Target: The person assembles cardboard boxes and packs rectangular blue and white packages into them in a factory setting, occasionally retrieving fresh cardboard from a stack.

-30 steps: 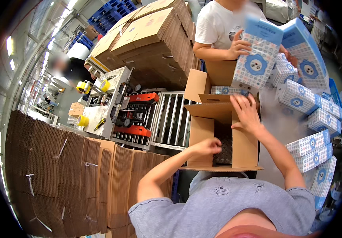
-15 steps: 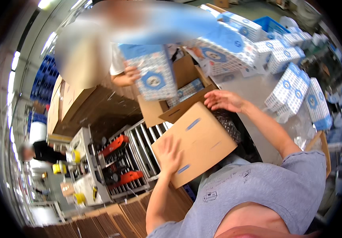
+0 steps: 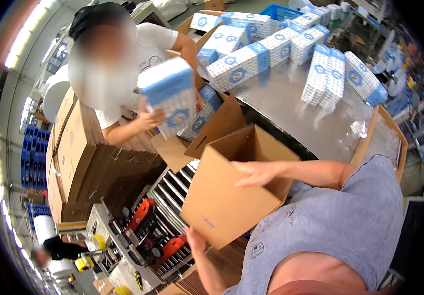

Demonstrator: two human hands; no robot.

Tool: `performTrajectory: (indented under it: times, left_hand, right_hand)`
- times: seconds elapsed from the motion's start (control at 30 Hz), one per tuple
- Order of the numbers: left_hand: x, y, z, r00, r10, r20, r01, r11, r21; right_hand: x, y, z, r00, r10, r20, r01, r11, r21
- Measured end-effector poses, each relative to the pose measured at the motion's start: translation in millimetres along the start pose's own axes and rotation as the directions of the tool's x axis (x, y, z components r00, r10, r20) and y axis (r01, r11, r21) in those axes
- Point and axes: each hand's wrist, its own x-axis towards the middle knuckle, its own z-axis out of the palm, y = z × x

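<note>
The person in the grey shirt holds an open cardboard box [image 3: 227,196] tilted in front of their chest, above the roller conveyor [image 3: 172,191]. Their right hand [image 3: 256,173] lies flat on the box's top edge, fingers stretched out and pressed against the cardboard. Their left hand [image 3: 195,241] grips the box's near lower corner from underneath, fingers curled out of sight behind it. Across on the far left, a co-worker in a white shirt holds a blue-and-white patterned package [image 3: 170,96] with both hands over a second open box [image 3: 207,130]. More of the same packages [image 3: 241,66] lie on the metal surface [image 3: 290,105] to the far right.
</note>
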Motion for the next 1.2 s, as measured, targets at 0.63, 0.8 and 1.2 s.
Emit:
performTrajectory:
  times: [0.63,0.8,1.2]
  left_hand:
    - [108,22,142,0.993,-0.121,-0.009,0.120,0.971,0.207]
    - [78,87,207,0.973,0.219,0.073,-0.219,0.778,0.589]
    - [222,121,577,0.617,0.525,0.587,-0.699,0.023,0.715]
  right_hand:
    - [-154,91,-267,0.878,0.234,-0.417,-0.472,0.566,-0.676]
    - [-104,3,-383,0.821,0.235,-0.520,-0.467,0.801,-0.375]
    - [-14,37,-548,0.939,0.239,-0.245,-0.222,-0.122,-0.968]
